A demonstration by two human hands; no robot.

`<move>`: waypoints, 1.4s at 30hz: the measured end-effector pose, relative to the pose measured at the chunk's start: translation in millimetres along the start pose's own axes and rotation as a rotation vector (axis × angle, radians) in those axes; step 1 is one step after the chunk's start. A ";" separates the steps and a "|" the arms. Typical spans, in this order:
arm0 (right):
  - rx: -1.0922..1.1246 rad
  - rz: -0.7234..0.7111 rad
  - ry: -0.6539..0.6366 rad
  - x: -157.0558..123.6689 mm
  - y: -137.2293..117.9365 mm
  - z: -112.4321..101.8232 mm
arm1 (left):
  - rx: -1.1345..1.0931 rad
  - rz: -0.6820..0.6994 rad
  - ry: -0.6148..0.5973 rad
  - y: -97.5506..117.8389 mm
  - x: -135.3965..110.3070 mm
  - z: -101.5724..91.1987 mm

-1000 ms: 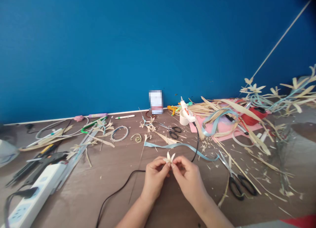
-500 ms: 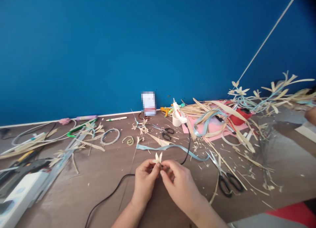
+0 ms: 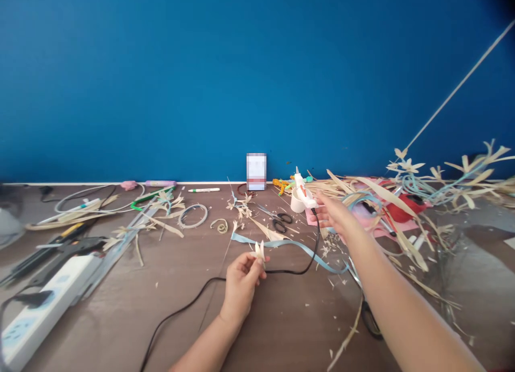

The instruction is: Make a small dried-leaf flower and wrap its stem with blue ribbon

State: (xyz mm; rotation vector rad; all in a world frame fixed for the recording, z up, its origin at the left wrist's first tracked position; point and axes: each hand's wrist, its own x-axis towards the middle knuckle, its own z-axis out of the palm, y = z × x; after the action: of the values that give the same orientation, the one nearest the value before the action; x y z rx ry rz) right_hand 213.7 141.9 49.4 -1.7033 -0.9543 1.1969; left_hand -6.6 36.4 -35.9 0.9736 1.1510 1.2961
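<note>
My left hand (image 3: pixel 240 286) pinches a small cream flower (image 3: pixel 258 250) of husk-like petals between thumb and fingertips, over the near middle of the table. My right hand (image 3: pixel 333 215) is stretched out to the back right, fingers apart and nothing held. Its fingertips are beside the handle of a white hot glue gun (image 3: pixel 304 194); whether they touch it I cannot tell. The gun leans nose-up in a white cup (image 3: pixel 296 202), its black cord (image 3: pixel 289 272) running down and left across the table. A light blue ribbon (image 3: pixel 295 245) lies behind the left hand.
Small scissors (image 3: pixel 280 222) lie near the cup, and larger scissors (image 3: pixel 369 318) lie partly under my right forearm. Husk strips (image 3: pixel 396 192) heap at the right. A white power strip (image 3: pixel 66 289), a dark glue gun (image 3: pixel 66 265) and a wire ring (image 3: pixel 193 216) are at left. A blue wall (image 3: pixel 201 82) stands behind.
My right hand has left the flower and moved forward and right to the glue gun, its fingers now spread. My left hand keeps the flower. The view has shifted slightly left.
</note>
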 end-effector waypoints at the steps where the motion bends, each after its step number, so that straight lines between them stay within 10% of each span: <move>1: 0.027 0.019 -0.039 4.3 2.3 3.0 | -0.003 0.003 0.003 -0.2 0.5 -0.4; 12: 0.417 -0.081 -0.222 5.5 5.7 10.7 | -0.025 -0.016 -0.005 1.7 1.0 0.4; 20: 0.521 -0.325 -0.514 -52.4 7.5 16.5 | -0.090 -0.056 0.002 6.2 2.3 1.0; 31: 0.172 -0.287 -0.282 -145.2 95.5 28.8 | -0.106 -0.093 -0.022 13.7 -0.4 1.4; 42: -0.167 -0.311 -0.037 -160.6 115.1 39.9 | -0.046 -0.060 -0.057 14.5 -4.3 2.7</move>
State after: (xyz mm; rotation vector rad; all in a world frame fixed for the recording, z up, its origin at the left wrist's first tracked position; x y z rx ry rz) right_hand 147.8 -38.6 -11.7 -1.5904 -1.3193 0.9682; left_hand -6.5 33.3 -20.9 0.9300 1.0947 1.2344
